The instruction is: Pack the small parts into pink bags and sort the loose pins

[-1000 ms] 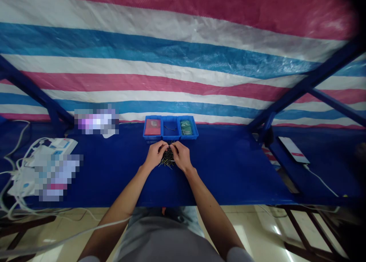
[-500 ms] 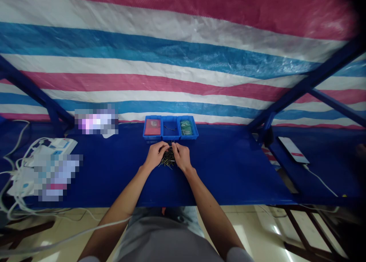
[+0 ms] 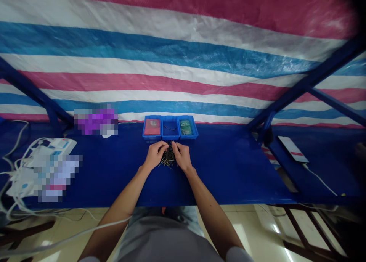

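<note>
A small heap of thin dark pins (image 3: 168, 159) lies on the blue table (image 3: 228, 166) just in front of three blue bins. My left hand (image 3: 154, 154) rests at the heap's left side with its fingers curled and pinched at the top of the heap. My right hand (image 3: 181, 156) sits at the right side, fingers also curled inward onto the pins. The fingertips of both hands nearly meet above the heap. What each pinch holds is too small to make out.
Three small blue bins stand in a row behind the heap: a left bin with a red insert (image 3: 151, 127), a middle bin (image 3: 170, 127), a right bin with green parts (image 3: 187, 127). White devices and cables (image 3: 37, 159) lie far left. A phone (image 3: 292, 149) lies right.
Both hands stay at the heap; only the fingertips shift slightly among the pins.
</note>
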`<state>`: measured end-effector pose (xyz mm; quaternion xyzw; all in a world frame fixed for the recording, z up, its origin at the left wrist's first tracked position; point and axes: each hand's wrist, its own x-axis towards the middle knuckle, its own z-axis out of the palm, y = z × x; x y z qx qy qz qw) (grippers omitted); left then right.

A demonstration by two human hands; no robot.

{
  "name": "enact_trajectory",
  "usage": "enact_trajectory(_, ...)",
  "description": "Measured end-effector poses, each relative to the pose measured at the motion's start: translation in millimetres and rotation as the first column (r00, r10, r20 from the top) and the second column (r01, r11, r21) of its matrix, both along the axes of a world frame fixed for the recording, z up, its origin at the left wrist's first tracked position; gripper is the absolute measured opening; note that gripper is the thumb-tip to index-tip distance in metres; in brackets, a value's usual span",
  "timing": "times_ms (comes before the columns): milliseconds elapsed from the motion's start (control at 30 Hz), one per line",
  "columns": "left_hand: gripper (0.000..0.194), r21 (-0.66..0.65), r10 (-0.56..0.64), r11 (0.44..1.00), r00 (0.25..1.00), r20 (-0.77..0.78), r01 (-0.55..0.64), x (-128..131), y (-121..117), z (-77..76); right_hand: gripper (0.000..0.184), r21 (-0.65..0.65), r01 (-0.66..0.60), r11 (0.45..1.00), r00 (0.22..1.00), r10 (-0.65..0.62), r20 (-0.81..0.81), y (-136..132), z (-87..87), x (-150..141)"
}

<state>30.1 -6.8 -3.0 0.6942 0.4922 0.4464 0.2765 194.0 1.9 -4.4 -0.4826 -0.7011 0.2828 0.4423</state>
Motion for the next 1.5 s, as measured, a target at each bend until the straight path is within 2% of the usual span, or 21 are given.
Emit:
enact_trajectory(167,0.032,0.001,0.011,1.000,1.000,0.009,-0.011,-1,-1,0.0,0.046,0.006,-0.057,0.998,0.998,0.058,-0.034,-1,5.8,2)
enact_trajectory(333,0.034,-0.012,0.012,1.000,1.000,0.009,-0.012,-2,-1,0.1,0.035,0.001,-0.063,0.998,0.996,0.063,-0.059,-1,6.8,3)
enact_trajectory(500,0.035,-0.015,0.015,1.000,1.000,0.019,-0.014,-3,-1,0.4,0.025,0.013,-0.060,0.998,0.992,0.061,-0.107,0,3.7,3)
enact_trajectory(767,0.037,-0.033,0.041,0.999,0.999,0.029,-0.040,-3,-1,0.5,0.017,-0.041,-0.028,0.999,0.979,0.019,-0.204,3,-7.3,2)
enact_trajectory(900,0.038,-0.038,0.044,0.998,0.998,0.043,-0.043,-4,0,-0.6,0.017,-0.060,-0.062,0.996,0.973,0.047,-0.226,4,-8.0,2)
enact_trajectory(1067,0.039,-0.062,0.047,0.997,0.996,0.077,-0.043,-4,-1,0.1,0.017,-0.029,-0.104,0.994,0.977,0.097,-0.189,3,0.7,6)
enact_trajectory(1233,0.039,-0.064,0.071,0.996,0.988,0.136,-0.063,-5,-3,3.4,0.017,0.020,-0.016,1.000,0.992,0.018,-0.125,10,13.0,15)
enact_trajectory(1333,0.041,-0.065,0.120,0.992,0.977,0.176,-0.110,-6,-2,3.9,0.017,0.066,0.064,0.996,0.997,-0.060,-0.056,24,21.5,14)
enact_trajectory(1500,0.041,-0.085,0.144,0.988,0.966,0.214,-0.129,-6,-1,3.2,0.020,0.189,0.088,0.978,0.991,-0.105,0.079,60,36.7,-4)
